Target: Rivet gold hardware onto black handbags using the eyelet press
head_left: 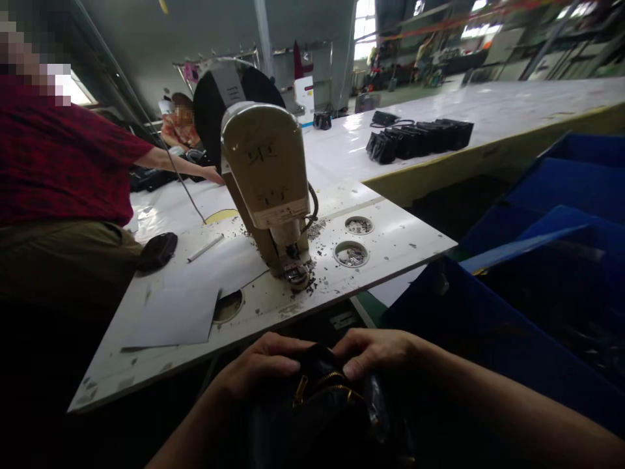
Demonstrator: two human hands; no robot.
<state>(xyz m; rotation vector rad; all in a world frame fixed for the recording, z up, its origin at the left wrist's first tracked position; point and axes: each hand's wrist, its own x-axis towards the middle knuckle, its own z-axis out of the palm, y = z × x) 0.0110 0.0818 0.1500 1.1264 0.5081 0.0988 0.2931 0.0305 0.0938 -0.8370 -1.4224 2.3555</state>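
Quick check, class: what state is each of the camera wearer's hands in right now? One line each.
Left hand: closed, holding the black bag near its top.
Right hand: closed, holding the same bag, thumb beside the gold zip.

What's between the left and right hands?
In the head view, part of the black bag lies between the left hand and the right hand, with its gold zipper showing there, the two rows of teeth parted.

- Soft black bag (317, 430), its gold-toothed metal zipper (336, 388) parted, with a slim gold pull (300, 390).
- Zipper side up, just off the near edge of the white flat-topped table (400, 228).
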